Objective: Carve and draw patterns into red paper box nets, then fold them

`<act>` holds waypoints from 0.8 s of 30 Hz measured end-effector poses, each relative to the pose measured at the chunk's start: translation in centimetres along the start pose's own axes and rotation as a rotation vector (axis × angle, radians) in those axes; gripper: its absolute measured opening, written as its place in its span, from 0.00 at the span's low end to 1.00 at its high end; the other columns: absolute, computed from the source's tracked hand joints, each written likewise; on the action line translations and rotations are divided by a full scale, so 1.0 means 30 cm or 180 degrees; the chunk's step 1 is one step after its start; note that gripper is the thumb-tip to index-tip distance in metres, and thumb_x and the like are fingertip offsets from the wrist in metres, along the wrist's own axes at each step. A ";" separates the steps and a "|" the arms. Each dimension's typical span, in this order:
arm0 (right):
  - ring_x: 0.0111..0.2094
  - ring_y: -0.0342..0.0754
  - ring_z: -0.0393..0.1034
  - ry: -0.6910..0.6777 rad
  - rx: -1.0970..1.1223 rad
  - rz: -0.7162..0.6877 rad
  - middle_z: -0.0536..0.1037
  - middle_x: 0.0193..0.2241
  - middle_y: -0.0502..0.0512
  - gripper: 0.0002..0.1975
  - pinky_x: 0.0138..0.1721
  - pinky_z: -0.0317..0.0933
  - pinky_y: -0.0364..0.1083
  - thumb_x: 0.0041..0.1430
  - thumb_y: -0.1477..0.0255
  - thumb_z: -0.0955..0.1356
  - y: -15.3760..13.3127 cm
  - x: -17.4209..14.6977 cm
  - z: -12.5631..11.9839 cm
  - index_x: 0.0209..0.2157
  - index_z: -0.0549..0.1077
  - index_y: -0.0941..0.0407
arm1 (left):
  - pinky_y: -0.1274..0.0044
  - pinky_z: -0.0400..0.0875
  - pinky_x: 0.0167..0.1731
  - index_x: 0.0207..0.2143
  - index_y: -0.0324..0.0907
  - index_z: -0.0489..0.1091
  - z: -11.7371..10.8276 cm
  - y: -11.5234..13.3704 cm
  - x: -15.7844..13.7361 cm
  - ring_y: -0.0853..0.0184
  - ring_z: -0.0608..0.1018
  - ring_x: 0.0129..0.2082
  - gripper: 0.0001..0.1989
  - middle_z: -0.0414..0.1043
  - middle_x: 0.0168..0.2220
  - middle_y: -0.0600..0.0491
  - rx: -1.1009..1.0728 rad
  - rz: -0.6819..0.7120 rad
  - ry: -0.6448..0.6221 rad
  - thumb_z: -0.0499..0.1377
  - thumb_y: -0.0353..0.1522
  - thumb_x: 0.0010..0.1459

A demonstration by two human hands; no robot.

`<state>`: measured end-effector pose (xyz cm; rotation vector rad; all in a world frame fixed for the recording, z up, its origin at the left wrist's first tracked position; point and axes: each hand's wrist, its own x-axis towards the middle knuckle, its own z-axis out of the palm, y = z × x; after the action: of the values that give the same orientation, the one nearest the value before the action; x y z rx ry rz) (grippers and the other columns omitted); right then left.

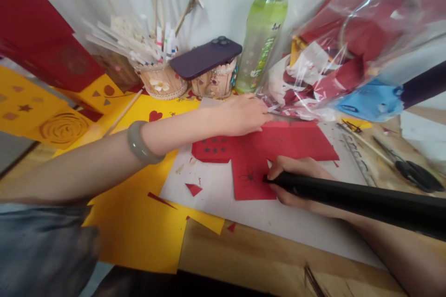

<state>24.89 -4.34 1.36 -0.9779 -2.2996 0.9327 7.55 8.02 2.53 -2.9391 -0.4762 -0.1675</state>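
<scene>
Red paper [249, 153] in a cross-like shape lies on a white sheet [209, 199]. Small stars and outlined figures mark its surface. My left hand [240, 113], with a grey-green bangle [142, 143] on the forearm, rests flat over the paper's upper edge, fingers stretched out. My right hand [292, 167] grips a long black pen-like tool [348, 192], its narrow end close to a drawn figure on the paper's lower flap. Whether that end touches the paper I cannot tell. Part of the right hand is hidden behind the tool.
Yellow paper [146, 232] spreads at left beside standing red card [49, 32]. Behind are a decorated pen cup [162, 81], a purple phone [205, 58] on another cup and a green-labelled bottle [258, 46]. Rightward lie a scrap-filled plastic bag [313, 79], a clear ruler [357, 160] and black-handled scissors [414, 174].
</scene>
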 end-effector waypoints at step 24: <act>0.22 0.39 0.64 -0.0055 -0.0579 -0.0488 0.71 0.23 0.49 0.06 0.23 0.58 0.38 0.55 0.79 0.62 -0.022 -0.020 0.008 0.32 0.66 0.55 | 0.70 0.69 0.44 0.24 0.39 0.71 -0.281 0.150 -0.232 0.69 0.73 0.30 0.20 0.68 0.25 0.55 0.1525 0.0281 0.1011 0.44 0.25 0.64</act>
<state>24.83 -5.22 1.61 -0.8524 -2.4679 0.6819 1.73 0.23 9.23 -2.4009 -0.2880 -0.4340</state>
